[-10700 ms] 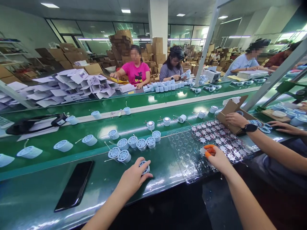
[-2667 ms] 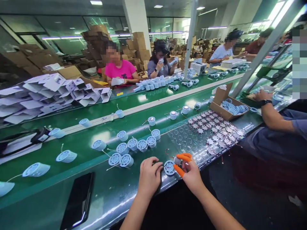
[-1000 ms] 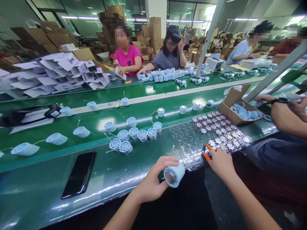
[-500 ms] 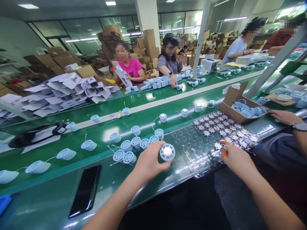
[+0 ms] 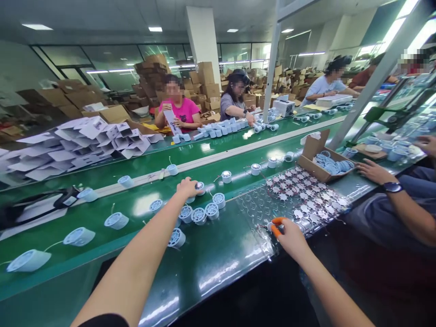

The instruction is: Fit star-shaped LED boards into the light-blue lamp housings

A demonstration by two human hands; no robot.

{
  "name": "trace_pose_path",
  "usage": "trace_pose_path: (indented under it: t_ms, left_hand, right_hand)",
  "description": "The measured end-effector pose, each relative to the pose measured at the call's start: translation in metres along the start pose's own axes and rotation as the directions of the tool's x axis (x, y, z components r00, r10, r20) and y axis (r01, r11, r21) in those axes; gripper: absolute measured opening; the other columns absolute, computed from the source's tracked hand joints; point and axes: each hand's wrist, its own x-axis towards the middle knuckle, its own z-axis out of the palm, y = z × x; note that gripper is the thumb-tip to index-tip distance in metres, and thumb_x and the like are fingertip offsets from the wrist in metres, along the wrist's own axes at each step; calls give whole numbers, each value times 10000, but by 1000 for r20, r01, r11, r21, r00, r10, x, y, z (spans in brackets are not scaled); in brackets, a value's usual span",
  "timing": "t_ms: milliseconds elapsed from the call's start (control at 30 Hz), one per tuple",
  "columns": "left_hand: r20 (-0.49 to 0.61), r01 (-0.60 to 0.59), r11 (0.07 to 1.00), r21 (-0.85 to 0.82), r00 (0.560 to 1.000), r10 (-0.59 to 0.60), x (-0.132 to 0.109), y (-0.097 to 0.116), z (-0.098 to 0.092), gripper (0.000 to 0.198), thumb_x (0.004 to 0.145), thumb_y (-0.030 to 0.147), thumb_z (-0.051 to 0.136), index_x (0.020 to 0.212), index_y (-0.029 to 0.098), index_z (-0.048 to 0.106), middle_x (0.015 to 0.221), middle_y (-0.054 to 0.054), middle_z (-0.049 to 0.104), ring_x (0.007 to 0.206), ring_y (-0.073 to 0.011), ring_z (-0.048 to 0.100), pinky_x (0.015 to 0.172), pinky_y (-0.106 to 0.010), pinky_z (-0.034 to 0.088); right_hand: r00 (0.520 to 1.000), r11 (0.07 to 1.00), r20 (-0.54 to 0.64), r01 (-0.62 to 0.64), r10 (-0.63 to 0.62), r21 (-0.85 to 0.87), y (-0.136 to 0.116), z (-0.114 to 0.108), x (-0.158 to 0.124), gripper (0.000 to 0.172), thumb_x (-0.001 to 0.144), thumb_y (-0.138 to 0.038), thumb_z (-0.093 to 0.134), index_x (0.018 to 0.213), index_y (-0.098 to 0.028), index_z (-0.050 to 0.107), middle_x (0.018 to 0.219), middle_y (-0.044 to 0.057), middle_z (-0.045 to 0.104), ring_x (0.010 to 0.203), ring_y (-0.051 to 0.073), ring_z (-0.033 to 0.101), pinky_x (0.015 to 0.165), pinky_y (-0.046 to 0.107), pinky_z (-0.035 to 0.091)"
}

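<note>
My left hand reaches far out over the green belt, fingers closed round a round pale-blue lamp housing held just above the belt. Below it a cluster of the same housings lies on the belt. My right hand, with orange finger cots on thumb and forefinger, pinches a small white part with thin wires at the near edge of a clear plastic tray. That tray holds several star-shaped white boards.
A cardboard box of blue rings stands right of the tray, beside a neighbour's arm with a watch. More housings ride the belt at left. Flat white cartons pile up across the line, where several people sit working.
My left hand carried the housing from in front of me out over the belt, past the cluster. My right hand drew back from the star boards to the tray's near edge.
</note>
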Motion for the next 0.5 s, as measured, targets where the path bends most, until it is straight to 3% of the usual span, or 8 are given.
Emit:
trace_pose_path:
  t_ms: [67, 133, 233, 300, 400, 500]
  left_hand:
    - [22, 10, 1000, 5, 1000, -10, -1, -10, 5, 717, 682, 578, 745, 1311, 262, 613, 1531, -167, 416, 1381, -429, 409, 1070, -506, 392]
    - [48, 32, 999, 0, 998, -32, -3, -19, 4, 757, 693, 568, 726, 1343, 210, 577, 1455, -191, 512, 1293, -400, 525, 1003, -443, 463]
    - [64, 76, 997, -4, 995, -75, -13, -31, -13, 660, 753, 556, 669, 1254, 132, 601, 1220, -201, 677, 1065, -362, 671, 851, -385, 531]
    - [21, 92, 996, -4, 996, -91, -29, -34, -30, 650, 806, 575, 613, 1262, 115, 566, 1206, -210, 682, 1048, -367, 671, 821, -387, 532]
    - [-174, -27, 999, -17, 984, 24, -77, -24, -46, 690, 852, 623, 563, 1343, 146, 477, 1292, -192, 640, 1087, -361, 650, 840, -399, 526]
    - [-286, -304, 952, -37, 916, 282, -145, 0, -27, 609, 862, 625, 595, 1306, 217, 511, 1276, -120, 654, 1070, -315, 663, 866, -397, 538]
  right_hand:
    - [999, 999, 35, 31, -31, -5, 5, -6, 1, 277, 837, -330, 577, 1019, -166, 706, 1052, 122, 717, 818, 235, 655, 833, 392, 515]
    - [991, 996, 102, 91, -89, -16, 6, -12, 1, 299, 817, -286, 606, 1074, -169, 705, 1087, 111, 701, 850, 225, 652, 866, 380, 511]
    - [964, 984, 217, 169, -154, -55, 5, -19, 2, 395, 798, -216, 630, 1187, -184, 691, 1047, 91, 672, 920, 225, 641, 882, 365, 503]
    - [958, 982, 245, 170, -146, -79, 2, -22, 1, 433, 797, -197, 636, 1228, -190, 679, 1007, 80, 658, 945, 230, 639, 866, 357, 505]
    - [966, 983, 225, 153, -126, -104, -4, -20, -2, 404, 798, -213, 659, 1200, -180, 689, 1030, 85, 657, 967, 238, 651, 871, 357, 505]
    - [981, 985, 177, 102, -76, -138, -10, -14, -5, 362, 785, -253, 710, 1140, -180, 710, 1062, 96, 668, 965, 246, 674, 875, 352, 510]
